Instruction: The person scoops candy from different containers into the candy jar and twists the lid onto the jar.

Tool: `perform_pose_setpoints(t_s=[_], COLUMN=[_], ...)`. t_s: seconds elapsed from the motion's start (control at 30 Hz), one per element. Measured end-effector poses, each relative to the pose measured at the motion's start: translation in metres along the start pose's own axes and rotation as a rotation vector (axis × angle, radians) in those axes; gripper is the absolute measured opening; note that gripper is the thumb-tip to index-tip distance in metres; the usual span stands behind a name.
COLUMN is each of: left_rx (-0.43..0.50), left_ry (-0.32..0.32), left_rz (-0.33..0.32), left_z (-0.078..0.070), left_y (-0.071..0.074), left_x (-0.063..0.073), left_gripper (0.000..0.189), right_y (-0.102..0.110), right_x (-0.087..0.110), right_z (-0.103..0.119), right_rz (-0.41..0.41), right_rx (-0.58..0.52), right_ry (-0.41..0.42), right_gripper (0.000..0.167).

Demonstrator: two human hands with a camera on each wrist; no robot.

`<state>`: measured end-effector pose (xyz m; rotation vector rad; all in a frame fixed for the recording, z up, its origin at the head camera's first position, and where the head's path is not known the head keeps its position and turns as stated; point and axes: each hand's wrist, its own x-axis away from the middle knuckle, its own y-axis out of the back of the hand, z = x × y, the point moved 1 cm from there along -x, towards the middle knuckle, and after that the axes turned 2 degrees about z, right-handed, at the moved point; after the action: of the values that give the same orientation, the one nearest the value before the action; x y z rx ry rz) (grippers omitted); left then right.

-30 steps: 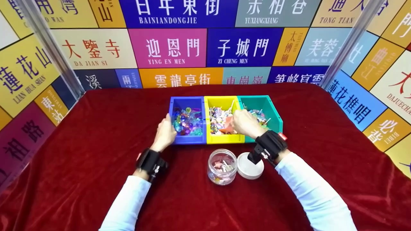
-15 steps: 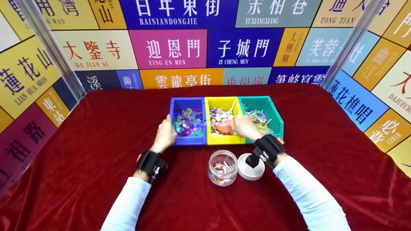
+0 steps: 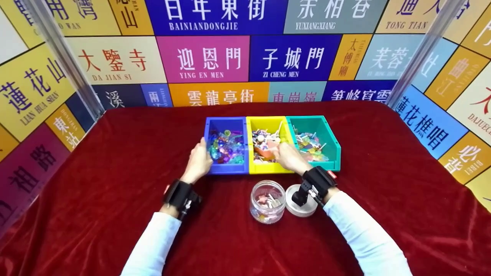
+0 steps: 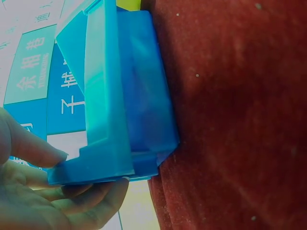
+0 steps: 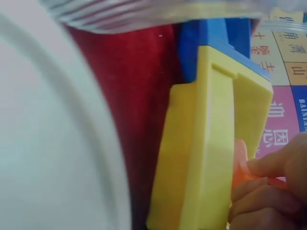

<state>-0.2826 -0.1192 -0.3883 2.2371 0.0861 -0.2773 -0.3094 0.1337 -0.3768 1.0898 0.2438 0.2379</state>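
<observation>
My left hand (image 3: 198, 161) grips the outer left edge of the blue bin (image 3: 229, 168); in the left wrist view the thumb lies over the bin's rim (image 4: 103, 158) and the fingers are curled beneath it. Colourful translucent beads (image 3: 227, 147) fill that bin. At the yellow bin (image 3: 270, 167), my right hand (image 3: 290, 156) pinches an orange scoop (image 3: 264, 152) by its handle. The scoop's bowl sits down among small white and mixed pieces (image 3: 262, 138). In the right wrist view, the yellow bin's front wall (image 5: 211, 153) hides most of the scoop (image 5: 240, 155).
Joined to the yellow bin's right is a green bin (image 3: 332, 153) with pastel pieces and sticks. In front stands an uncovered clear jar (image 3: 267, 211) holding a few pieces. Beside it lies a white lid (image 3: 303, 210). Red cloth (image 3: 126, 153) covers the table.
My right hand and the scoop have come slightly toward the front and left within the yellow bin. The left hand keeps its grip on the blue bin; the jar and lid stay put.
</observation>
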Motion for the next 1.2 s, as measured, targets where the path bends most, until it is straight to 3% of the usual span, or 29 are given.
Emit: perform_pose_setpoints(t_s=[0.1, 0.33, 0.8, 1.2], left_rx=[-0.001, 0.009, 0.021, 0.029], left_ry=[-0.004, 0.014, 0.034, 0.009], left_rz=[0.001, 0.022, 0.042, 0.032], left_z=[-0.0005, -0.0023, -0.0021, -0.0021], left_y=[-0.0006, -0.0001, -0.0007, -0.0011], left_x=[-0.0003, -0.0017, -0.0014, -0.0004], left_gripper=[0.054, 0.056, 0.059, 0.057], right_y=[0.0003, -0.0049, -0.0083, -0.0078], right_x=[-0.0009, -0.0050, -0.0017, 0.0047], right_z=[-0.0010, -0.0024, -0.0077, -0.0075], right_rz=[0.011, -0.017, -0.028, -0.134], right_rx=[-0.022, -0.049, -0.145, -0.091], right_ry=[-0.025, 0.059, 0.119, 0.076], right_gripper=[0.034, 0.027, 0.029, 0.032])
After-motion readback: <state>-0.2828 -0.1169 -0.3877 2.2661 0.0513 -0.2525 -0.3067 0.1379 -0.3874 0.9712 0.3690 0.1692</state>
